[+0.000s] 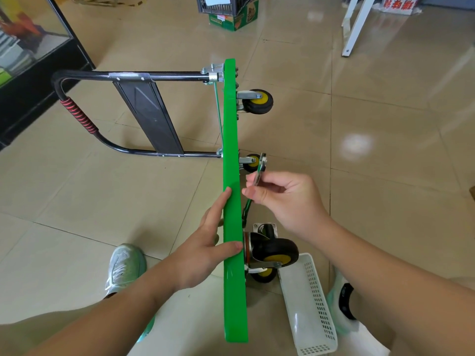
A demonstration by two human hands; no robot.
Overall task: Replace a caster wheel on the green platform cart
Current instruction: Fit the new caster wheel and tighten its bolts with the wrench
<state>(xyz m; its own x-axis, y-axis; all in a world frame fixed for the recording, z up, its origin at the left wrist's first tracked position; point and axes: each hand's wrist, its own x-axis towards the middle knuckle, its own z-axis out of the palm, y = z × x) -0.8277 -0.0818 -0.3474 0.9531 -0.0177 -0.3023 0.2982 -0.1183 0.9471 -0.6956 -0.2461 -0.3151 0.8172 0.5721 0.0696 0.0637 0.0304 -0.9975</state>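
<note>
While left hand (205, 242) grips cart (232, 150), right hand (290, 201) pinches wrench (261, 165)

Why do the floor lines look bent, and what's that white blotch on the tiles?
Head view: the wide-angle lens bows the tile joints; the white blotch on the floor is glare, probably a ceiling light mirrored; green cart deck and wrench look sharp.

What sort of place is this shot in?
Likely a small shop or storeroom: glossy tiled floor, a glass-fronted display cabinet, and a dark crate with a green carton.
</note>
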